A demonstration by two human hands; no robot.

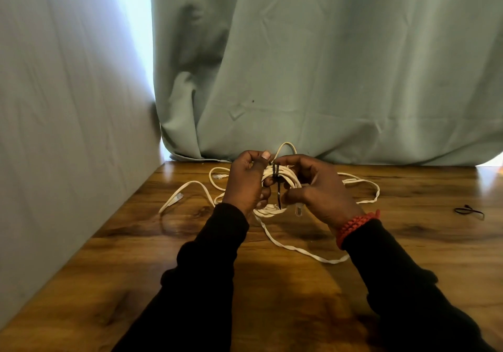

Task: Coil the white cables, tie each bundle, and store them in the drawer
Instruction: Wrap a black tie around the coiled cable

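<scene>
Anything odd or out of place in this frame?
Nothing damaged. Both hands hold a coiled bundle with a black tie around it, but loose white cable trails uncoiled across the table. A spare tie lies right.

A glossy brown wooden bench [285,291] with dark grain and knots fills the lower part of the view. Behind the bench's far edge hangs a pale green fabric curtain [313,65] in loose folds, its hem resting on the bench top. Left of the bench stands a smooth pale grey-blue cloth-covered wall panel [62,112], running along the bench's left edge. Between that panel and the curtain, above the bench's far left corner, a narrow strip of bright daylight [136,24] shows.
</scene>
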